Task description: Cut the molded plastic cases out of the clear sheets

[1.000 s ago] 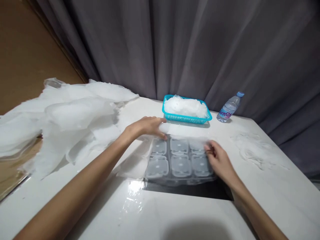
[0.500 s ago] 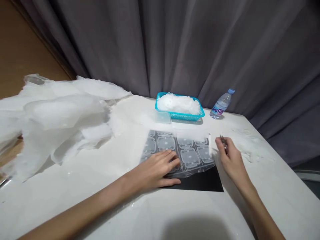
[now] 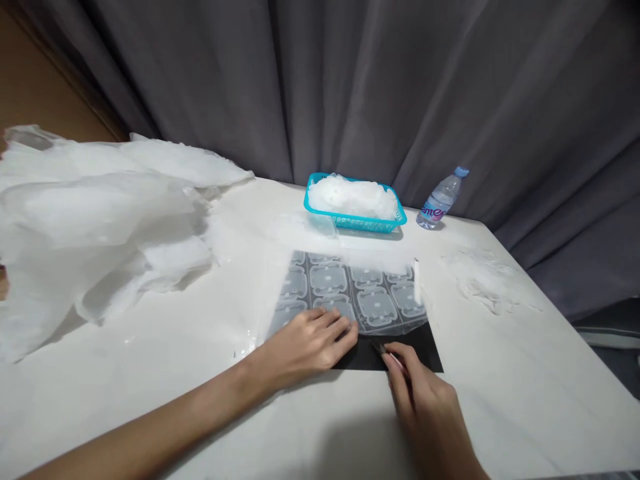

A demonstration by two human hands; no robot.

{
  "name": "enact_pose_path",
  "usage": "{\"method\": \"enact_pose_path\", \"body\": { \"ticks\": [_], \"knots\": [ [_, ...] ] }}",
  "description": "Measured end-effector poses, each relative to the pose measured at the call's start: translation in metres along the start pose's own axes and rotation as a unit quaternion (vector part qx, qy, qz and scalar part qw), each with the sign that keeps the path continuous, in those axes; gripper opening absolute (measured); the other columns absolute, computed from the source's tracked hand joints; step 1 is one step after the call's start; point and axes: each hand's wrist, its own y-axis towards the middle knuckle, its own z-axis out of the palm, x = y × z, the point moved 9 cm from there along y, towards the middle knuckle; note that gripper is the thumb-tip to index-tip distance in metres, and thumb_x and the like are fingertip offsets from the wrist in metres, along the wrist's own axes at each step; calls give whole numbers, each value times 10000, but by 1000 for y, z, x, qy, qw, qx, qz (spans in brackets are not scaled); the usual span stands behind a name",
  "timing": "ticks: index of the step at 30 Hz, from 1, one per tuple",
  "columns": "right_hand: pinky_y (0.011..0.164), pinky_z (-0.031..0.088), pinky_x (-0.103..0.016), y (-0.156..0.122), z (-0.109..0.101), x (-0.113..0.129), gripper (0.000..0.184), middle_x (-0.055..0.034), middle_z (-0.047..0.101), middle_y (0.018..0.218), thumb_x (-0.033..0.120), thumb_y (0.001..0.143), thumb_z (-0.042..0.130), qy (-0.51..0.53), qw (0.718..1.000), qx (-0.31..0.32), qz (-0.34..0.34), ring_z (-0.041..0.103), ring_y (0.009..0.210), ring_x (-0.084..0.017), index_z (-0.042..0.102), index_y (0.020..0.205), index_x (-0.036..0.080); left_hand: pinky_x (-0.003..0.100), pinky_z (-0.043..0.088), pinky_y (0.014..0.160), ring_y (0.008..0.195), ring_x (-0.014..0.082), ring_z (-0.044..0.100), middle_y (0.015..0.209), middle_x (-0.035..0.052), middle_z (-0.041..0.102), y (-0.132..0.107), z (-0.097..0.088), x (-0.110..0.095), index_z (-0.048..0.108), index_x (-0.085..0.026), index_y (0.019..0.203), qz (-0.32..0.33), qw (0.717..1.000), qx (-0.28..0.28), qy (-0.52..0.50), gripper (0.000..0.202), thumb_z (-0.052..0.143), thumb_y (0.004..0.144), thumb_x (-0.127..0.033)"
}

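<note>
Left hand [image 3: 313,340] unclenched on clear sheet [image 3: 377,308], right hand [image 3: 425,393] pinching slim tool [image 3: 381,348] over black mat [image 3: 423,347], right edge of desk [image 3: 545,380] well apart.

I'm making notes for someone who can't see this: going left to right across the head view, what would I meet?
White heap → left hand → right hand → white scraps.

My left forearm [image 3: 165,421] stretches in from the lower left, and my left hand [image 3: 307,341] lies palm down, its fingers slightly bent. My right hand [image 3: 425,393] is near it but apart, thumb and forefinger brought together in a pinch, the wrist [image 3: 457,450] low.
</note>
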Motion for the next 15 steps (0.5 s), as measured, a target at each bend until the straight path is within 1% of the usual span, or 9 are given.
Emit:
{"method": "enact_pose_path", "body": {
  "ticks": [2,5,8,12,15],
  "knots": [
    [587,567,-207,5,3,8,352,-78,776,884,261,1128,348,-12,1000,-3,-21,762,714,-156,667,1036,144,311,529,699,808,205,701,871,85,727,1,-3,-2,665,-44,1130,6,1000,-16,3,258,427,1032,-36],
    [647,600,-225,7,6,15,382,-105,756,911,225,1123,325,-25,999,-1,-31,742,803,-176,679,999,158,304,533,708,822,197,712,870,85,737,3,-6,-3,676,-49,1097,12,999,-40,7,272,414,1032,-18],
    [655,616,-239,5,4,15,374,-113,751,951,234,1120,326,-29,999,-11,-8,733,853,-188,685,1038,171,301,536,697,812,190,717,858,77,741,4,-10,-4,684,-45,1065,16,998,-53,7,266,424,1026,-2],
    [630,615,-244,2,0,13,349,-103,744,932,257,1117,337,-12,999,-25,21,732,822,-187,670,1048,180,290,536,675,813,181,719,863,67,751,4,-12,-6,695,-71,1011,15,998,-57,12,274,430,1030,-5],
    [596,599,-219,1,-2,9,279,-81,733,907,273,1110,385,9,999,-35,40,732,772,-167,643,1052,185,282,534,669,812,175,718,871,61,758,4,-11,-7,698,-90,1002,12,998,-51,16,284,428,1031,-8]
  ]
}}
